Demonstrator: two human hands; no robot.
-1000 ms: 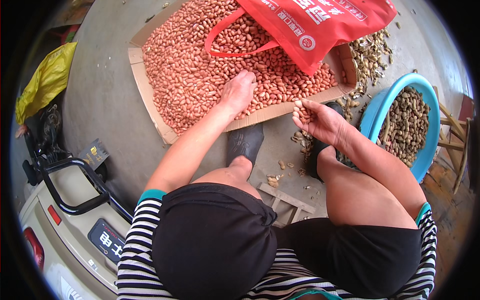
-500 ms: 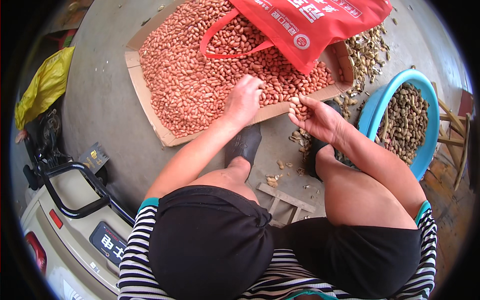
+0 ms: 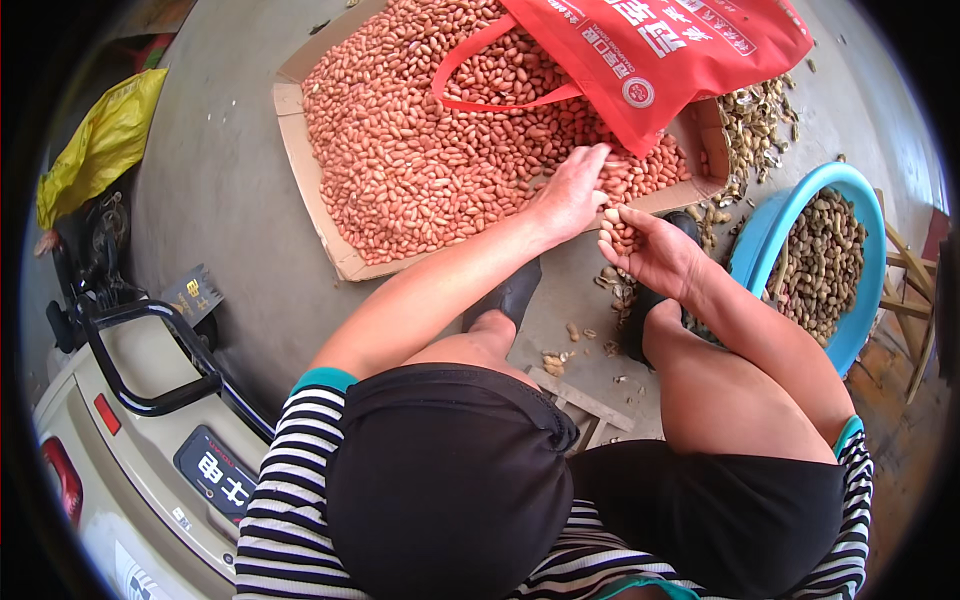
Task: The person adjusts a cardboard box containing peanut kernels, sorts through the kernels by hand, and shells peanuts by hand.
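Note:
Shelled peanuts [image 3: 400,165] with reddish skins fill a shallow cardboard box [image 3: 298,150] on the floor before me. My left hand [image 3: 572,195] is over the box's near edge, its fingers curled and close to the peanuts; whatever they pinch, if anything, is hidden. Just to its right, my right hand [image 3: 660,252] is cupped palm up around a small heap of shelled peanuts [image 3: 622,236], thumb on top. The two hands are almost touching. Across the box's far right part lies a red bag [image 3: 640,65], its handle loop resting on the peanuts.
A blue basin [image 3: 765,250] of unshelled peanuts [image 3: 820,255] stands at my right, beside a wooden stool [image 3: 915,285]. Empty shells [image 3: 760,125] lie beyond the box and by my feet. A beige scooter [image 3: 125,440] is at my left, near a yellow bag [image 3: 100,145].
My left hand has moved right across the peanuts, up to my right hand. My right hand still cups its peanuts. The whole view has shifted slightly.

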